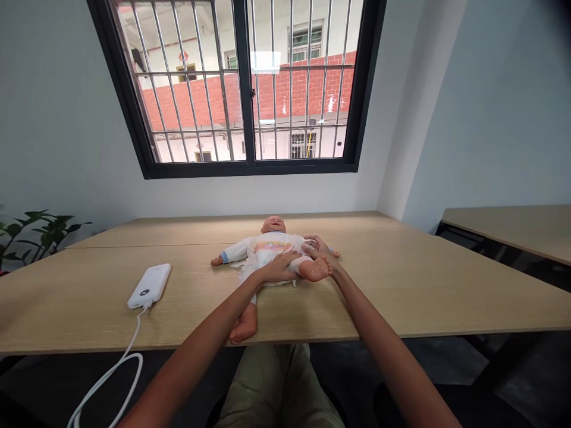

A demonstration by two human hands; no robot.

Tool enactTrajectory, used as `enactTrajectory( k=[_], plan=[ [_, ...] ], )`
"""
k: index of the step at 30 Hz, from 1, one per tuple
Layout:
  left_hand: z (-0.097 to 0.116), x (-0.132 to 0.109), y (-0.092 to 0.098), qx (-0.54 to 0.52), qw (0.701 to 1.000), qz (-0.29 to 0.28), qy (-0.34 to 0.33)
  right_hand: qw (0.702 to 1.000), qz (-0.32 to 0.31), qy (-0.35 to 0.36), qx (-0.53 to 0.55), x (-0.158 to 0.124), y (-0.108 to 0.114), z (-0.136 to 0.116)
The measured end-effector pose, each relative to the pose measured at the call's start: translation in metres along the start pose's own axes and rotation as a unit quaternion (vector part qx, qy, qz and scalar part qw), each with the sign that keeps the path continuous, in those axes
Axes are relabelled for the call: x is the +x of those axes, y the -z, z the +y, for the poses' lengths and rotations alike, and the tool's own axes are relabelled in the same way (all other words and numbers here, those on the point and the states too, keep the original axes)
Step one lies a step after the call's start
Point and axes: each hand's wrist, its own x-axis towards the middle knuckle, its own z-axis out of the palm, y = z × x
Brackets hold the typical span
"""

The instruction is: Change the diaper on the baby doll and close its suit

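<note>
A baby doll (274,244) in a white outfit with a coloured print lies on its back on the wooden table (383,291), its head toward the window. One of its bare feet hangs near the table's front edge; the other leg is raised and bent to the right. My left hand (282,267) rests on the doll's lower body beside the raised leg, fingers closed round the cloth there. On the right, my right hand (320,252) is at the raised leg and outfit, its fingers bent against the clothing.
A white power bank (150,285) lies on the left of the table, its white cable (131,356) hanging over the front edge. A green plant (40,235) stands at far left. Another table (513,229) is at right, and a barred window (250,83) is ahead.
</note>
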Motion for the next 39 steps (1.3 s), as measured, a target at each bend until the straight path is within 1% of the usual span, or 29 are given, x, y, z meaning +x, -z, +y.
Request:
enactTrajectory(
  k=[2,4,5,7,9,12,14,18,20,25,28,30,32,34,36,39],
  plan=[
    [0.002,0.0,0.0,0.037,0.998,-0.054,-0.003,1.0,-0.025,-0.015,0.006,-0.004,-0.003,-0.006],
    [0.004,0.001,-0.002,0.098,0.99,-0.102,0.0,0.999,-0.039,-0.029,0.009,-0.008,-0.007,-0.012],
    [0.006,0.002,-0.004,0.131,0.984,-0.119,0.002,0.998,-0.044,-0.032,0.009,-0.01,-0.009,-0.016],
    [0.008,0.003,-0.009,0.186,0.973,-0.134,0.001,0.998,-0.052,-0.03,0.008,-0.012,-0.012,-0.022],
    [0.009,0.004,-0.013,0.224,0.965,-0.136,-0.003,0.998,-0.053,-0.025,0.005,-0.013,-0.013,-0.027],
    [0.008,0.003,-0.017,0.249,0.959,-0.136,0.003,0.998,-0.042,-0.037,-0.002,-0.014,-0.011,-0.029],
    [0.006,0.001,-0.016,0.256,0.958,-0.129,0.006,0.998,-0.03,-0.047,-0.007,-0.014,-0.008,-0.028],
    [0.009,-0.004,-0.012,0.268,0.956,-0.121,-0.016,0.998,-0.013,-0.053,0.013,-0.013,-0.004,-0.026],
    [0.013,-0.004,-0.01,0.268,0.955,-0.125,-0.013,0.998,-0.023,-0.06,0.027,-0.012,-0.004,-0.025],
    [0.024,-0.003,-0.005,0.228,0.967,-0.115,0.008,0.989,-0.08,-0.109,0.054,-0.014,-0.003,-0.029],
    [0.026,-0.003,-0.005,0.23,0.968,-0.102,0.017,0.986,-0.108,-0.124,0.03,-0.017,0.004,-0.032],
    [0.024,-0.004,-0.007,0.241,0.966,-0.093,0.019,0.985,-0.111,-0.13,0.005,-0.018,0.011,-0.033],
    [0.02,-0.004,-0.009,0.254,0.962,-0.093,0.027,0.987,-0.102,-0.125,0.004,-0.017,0.017,-0.032],
    [0.015,-0.003,-0.011,0.261,0.959,-0.103,0.041,0.99,-0.089,-0.109,0.025,-0.014,0.02,-0.029],
    [0.01,-0.002,-0.012,0.26,0.958,-0.111,0.055,0.991,-0.078,-0.094,0.048,-0.011,0.022,-0.026],
    [0.008,-0.001,-0.012,0.256,0.959,-0.108,0.057,0.993,-0.064,-0.084,0.062,-0.009,0.022,-0.022]
  ],
)
